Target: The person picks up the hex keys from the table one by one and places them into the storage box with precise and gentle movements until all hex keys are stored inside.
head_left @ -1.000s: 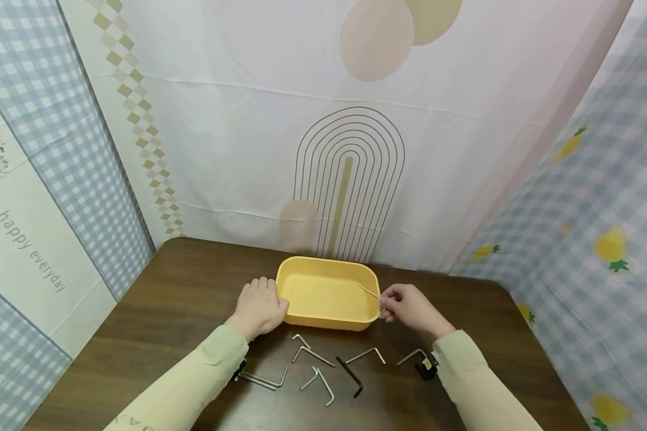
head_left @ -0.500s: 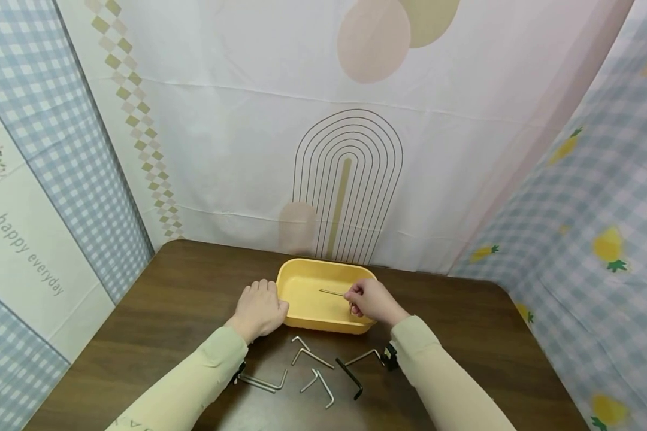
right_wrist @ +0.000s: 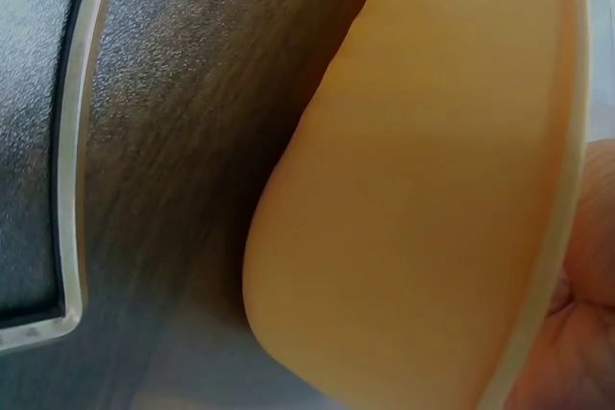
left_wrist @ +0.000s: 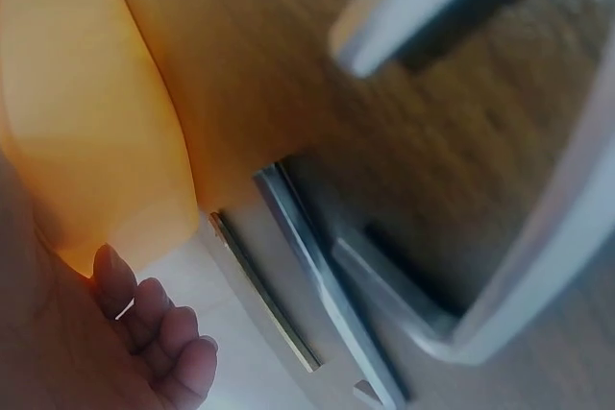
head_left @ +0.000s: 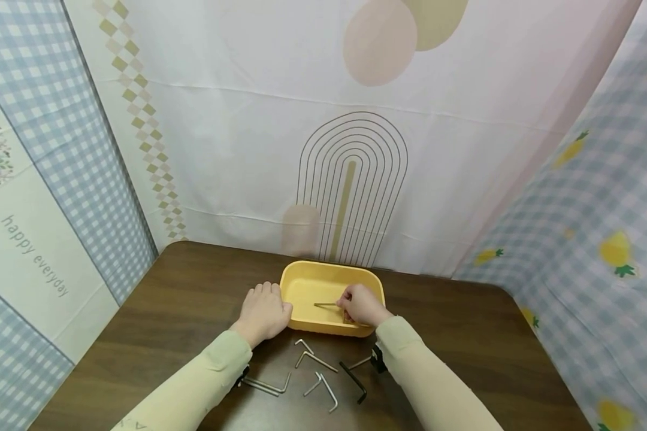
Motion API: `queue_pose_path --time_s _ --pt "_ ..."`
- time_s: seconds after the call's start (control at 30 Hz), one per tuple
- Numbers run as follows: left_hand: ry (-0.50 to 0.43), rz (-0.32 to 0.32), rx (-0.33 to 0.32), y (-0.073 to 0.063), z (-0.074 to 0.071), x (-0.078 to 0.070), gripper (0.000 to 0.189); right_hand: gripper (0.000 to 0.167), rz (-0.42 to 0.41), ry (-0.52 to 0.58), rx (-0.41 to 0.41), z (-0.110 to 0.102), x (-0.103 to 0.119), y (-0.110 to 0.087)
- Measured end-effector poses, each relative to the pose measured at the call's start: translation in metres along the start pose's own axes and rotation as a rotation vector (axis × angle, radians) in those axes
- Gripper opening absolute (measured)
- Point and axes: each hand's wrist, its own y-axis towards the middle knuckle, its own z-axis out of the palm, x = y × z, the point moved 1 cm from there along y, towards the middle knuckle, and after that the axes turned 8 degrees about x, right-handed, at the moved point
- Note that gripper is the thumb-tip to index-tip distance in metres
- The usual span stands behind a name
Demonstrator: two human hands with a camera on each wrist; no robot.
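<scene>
A yellow rectangular tray stands on the table. My left hand holds its left end at the rim; in the left wrist view curled fingers show by the tray's end. Over the tray's right part, my right hand pinches a brassy hex key by its bend, the long arm pointing left, low inside the tray. Whether the key touches the tray floor, I cannot tell. From the right wrist, the tray wall covers most of that hand.
Several loose hex keys lie in front of the tray: a black one, a silver one, a bronze one and a pair by the left wrist. Another key is partly hidden by the right wrist camera. A curtain hangs behind the table.
My right hand has moved left from beside the tray's right rim to inside it, lowering the hex key, which now points straight left. The left hand has stayed on the tray.
</scene>
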Motion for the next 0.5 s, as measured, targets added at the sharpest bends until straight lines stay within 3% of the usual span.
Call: queue_pose_path --time_s 0.3,0.5 --pt "0.009 0.004 -0.013 -0.0011 -0.0006 -0.0006 0.031 0.005 0.092 -0.016 -0.034 0.0038 -0.0014 0.0024" --pt "0.007 0.004 -0.015 -0.0009 -0.0003 -0.0006 0.030 0.007 0.083 -0.044 -0.075 0.0027 -0.0002 0.0019"
